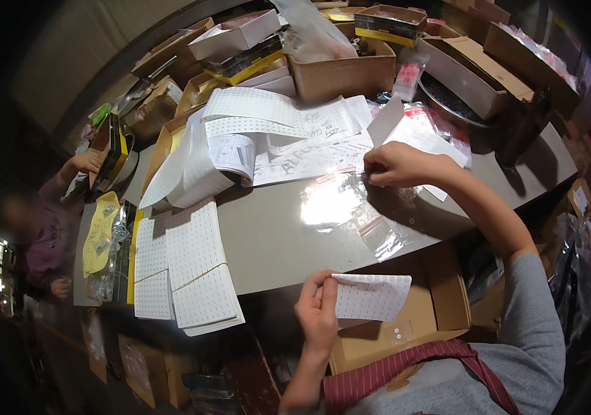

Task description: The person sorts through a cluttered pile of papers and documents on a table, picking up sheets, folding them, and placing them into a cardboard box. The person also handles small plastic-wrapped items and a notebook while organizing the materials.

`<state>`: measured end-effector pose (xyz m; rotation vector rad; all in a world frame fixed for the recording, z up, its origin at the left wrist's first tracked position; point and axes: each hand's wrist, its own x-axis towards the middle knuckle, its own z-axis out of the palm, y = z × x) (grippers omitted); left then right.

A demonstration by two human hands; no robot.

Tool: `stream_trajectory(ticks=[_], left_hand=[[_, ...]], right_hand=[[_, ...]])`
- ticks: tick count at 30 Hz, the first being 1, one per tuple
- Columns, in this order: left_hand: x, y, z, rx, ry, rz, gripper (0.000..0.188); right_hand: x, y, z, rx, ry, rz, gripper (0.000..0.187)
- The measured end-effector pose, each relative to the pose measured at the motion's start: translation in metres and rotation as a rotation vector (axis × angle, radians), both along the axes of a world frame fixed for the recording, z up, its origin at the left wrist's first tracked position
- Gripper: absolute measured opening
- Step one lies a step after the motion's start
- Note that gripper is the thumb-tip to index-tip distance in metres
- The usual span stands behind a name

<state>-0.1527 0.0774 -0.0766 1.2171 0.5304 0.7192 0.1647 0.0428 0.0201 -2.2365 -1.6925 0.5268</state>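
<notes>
My left hand (317,315), in front of the table's near edge, pinches a white sheet of small printed labels (373,299) between thumb and fingers. The sheet curls at its top edge. Over the right part of the table, my right hand (401,164) is closed, its fingertips pressed together; what they hold, if anything, I cannot make out. Under and beside it lie shiny clear plastic bags (383,234), and white paper (420,142) is behind it. To the left, stacks of similar label sheets (197,252) hang over the near edge, with rubber bands around them.
An open cardboard box (444,294) stands below the table edge by my lap. More label sheets (257,114) and handwritten papers (316,155) cover the table's back. Cardboard boxes (340,72) crowd the far side. At the left, another person (50,228) reaches to a black-and-yellow box (112,155).
</notes>
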Motion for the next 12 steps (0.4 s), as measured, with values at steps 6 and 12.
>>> stream_trajectory(ticks=[6,12], left_hand=[[-0.001,0.002,-0.008,0.013,-0.052,0.009,0.018],[-0.001,0.003,-0.007,0.0,-0.042,-0.017,0.016]], right_hand=[[-0.015,0.0,0.006,-0.09,-0.318,-0.102,0.03],[0.001,0.003,0.013,0.03,-0.256,-0.046,0.043]])
